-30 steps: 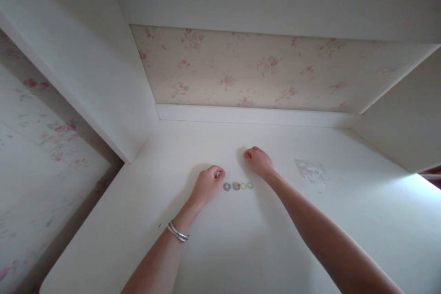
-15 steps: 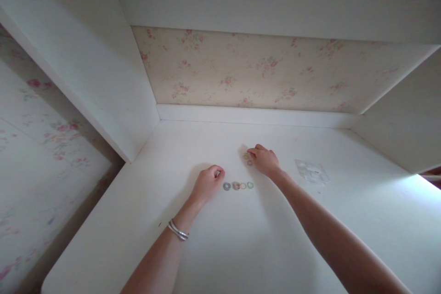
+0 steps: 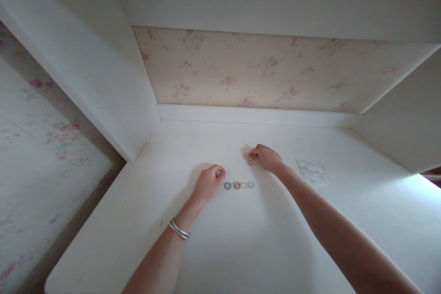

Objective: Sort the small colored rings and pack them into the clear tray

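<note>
Two hands at small rings on a white bench

Right hand (image 3: 267, 159) pinches its grip at a little cluster of rings (image 3: 248, 158); left hand (image 3: 207, 183), loosely curled, rests just left of the row of four rings (image 3: 239, 185) on the bench (image 3: 241, 239).

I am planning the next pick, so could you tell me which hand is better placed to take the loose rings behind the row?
Probably the right hand: its fingertips touch the loose rings. The left hand rests curled beside the row.

Small rings (image 3: 248, 158) under right hand (image 3: 267, 158)
</note>
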Tool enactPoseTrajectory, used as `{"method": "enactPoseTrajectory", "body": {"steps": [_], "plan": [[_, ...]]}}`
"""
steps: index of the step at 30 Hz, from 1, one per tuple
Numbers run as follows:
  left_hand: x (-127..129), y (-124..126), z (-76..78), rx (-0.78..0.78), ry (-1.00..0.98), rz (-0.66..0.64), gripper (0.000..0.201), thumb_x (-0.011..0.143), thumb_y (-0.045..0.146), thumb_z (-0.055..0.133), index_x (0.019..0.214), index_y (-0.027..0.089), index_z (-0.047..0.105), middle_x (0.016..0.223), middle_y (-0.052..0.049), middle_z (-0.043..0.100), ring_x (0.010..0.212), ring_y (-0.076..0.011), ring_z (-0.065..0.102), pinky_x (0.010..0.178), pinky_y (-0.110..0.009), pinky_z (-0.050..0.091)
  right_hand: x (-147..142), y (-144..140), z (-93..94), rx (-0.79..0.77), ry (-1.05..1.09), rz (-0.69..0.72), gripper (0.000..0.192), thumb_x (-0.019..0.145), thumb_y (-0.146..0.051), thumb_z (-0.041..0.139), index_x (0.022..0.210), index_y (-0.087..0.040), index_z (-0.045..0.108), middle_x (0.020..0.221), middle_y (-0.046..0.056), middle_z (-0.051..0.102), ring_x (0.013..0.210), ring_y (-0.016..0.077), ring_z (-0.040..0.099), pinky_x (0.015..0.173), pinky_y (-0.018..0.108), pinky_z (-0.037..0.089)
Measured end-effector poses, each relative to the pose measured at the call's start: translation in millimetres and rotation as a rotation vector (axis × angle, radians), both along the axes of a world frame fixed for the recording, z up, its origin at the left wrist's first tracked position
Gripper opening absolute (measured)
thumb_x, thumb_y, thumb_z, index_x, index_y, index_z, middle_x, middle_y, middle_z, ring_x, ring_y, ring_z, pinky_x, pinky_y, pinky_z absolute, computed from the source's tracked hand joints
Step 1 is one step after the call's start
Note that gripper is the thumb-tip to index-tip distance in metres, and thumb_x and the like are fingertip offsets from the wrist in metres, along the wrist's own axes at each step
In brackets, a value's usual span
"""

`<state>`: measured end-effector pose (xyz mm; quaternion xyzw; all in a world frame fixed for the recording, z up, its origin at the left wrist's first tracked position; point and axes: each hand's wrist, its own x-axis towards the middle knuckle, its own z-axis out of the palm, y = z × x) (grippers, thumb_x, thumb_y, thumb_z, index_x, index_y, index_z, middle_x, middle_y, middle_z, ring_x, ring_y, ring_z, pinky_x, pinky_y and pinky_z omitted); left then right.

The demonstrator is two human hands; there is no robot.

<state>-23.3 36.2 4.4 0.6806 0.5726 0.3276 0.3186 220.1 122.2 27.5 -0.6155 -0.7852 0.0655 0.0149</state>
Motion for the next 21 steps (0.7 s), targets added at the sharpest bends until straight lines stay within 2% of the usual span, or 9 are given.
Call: {"method": "enactPoseTrajectory", "body": {"steps": [6, 10, 14, 17, 21], "plan": [[0.0, -0.7, 0.7, -0.002, 0.011, -0.003, 0.027, 0.085, 0.035, 0.044, 0.087, 0.018, 0.065, 0.060, 0.002, 0.058, 0.053, -0.0098, 0.050, 0.052, -0.021, 0.032, -3.3, -2.6, -3.3, 0.007, 0.032, -0.008, 0.030, 0.091, -0.028, 0.038, 0.090, -0.020, 0.067, 0.099, 0.006, 0.059, 0.082, 0.0133, 0.058, 0.068, 0.022, 0.036], [-0.1, -1.0, 0.6, -0.004, 0.014, 0.003, 0.026, 0.085, 0.034, 0.045, 0.085, 0.018, 0.065, 0.059, 0.002, 0.058, 0.052, -0.0098, 0.050, 0.051, -0.021, 0.031, -1.3, -1.4, -3.5, 0.038, 0.052, -0.025, 0.029, 0.091, -0.029, 0.039, 0.092, -0.021, 0.067, 0.100, 0.005, 0.060, 0.084, 0.0136, 0.058, 0.069, 0.022, 0.037], [0.4, -1.6, 2.7, -0.010, 0.002, 0.002, 0.027, 0.085, 0.034, 0.045, 0.087, 0.018, 0.066, 0.063, 0.001, 0.061, 0.056, -0.0103, 0.053, 0.053, -0.021, 0.033, 2.9, 2.5, -1.8, 0.098, 0.081, -0.111, 0.030, 0.090, -0.031, 0.039, 0.099, -0.024, 0.067, 0.103, 0.005, 0.061, 0.086, 0.0142, 0.058, 0.073, 0.022, 0.038], [0.4, -2.3, 4.6, -0.010, 0.009, -0.002, 0.028, 0.085, 0.034, 0.044, 0.087, 0.017, 0.066, 0.062, 0.001, 0.060, 0.055, -0.0105, 0.052, 0.052, -0.021, 0.032, 3.9, 5.4, -1.0, 0.059, 0.058, -0.117, 0.030, 0.089, -0.033, 0.042, 0.106, -0.026, 0.066, 0.106, 0.004, 0.061, 0.089, 0.0148, 0.058, 0.074, 0.022, 0.039], [0.1, -2.6, 5.2, -0.007, 0.014, -0.005, 0.027, 0.085, 0.033, 0.044, 0.086, 0.017, 0.066, 0.060, 0.001, 0.059, 0.053, -0.0103, 0.050, 0.051, -0.021, 0.031, 1.8, 9.4, -0.9, -0.013, 0.010, -0.096, 0.028, 0.086, -0.032, 0.046, 0.097, -0.025, 0.069, 0.103, 0.005, 0.063, 0.087, 0.0160, 0.060, 0.072, 0.023, 0.040]]}}
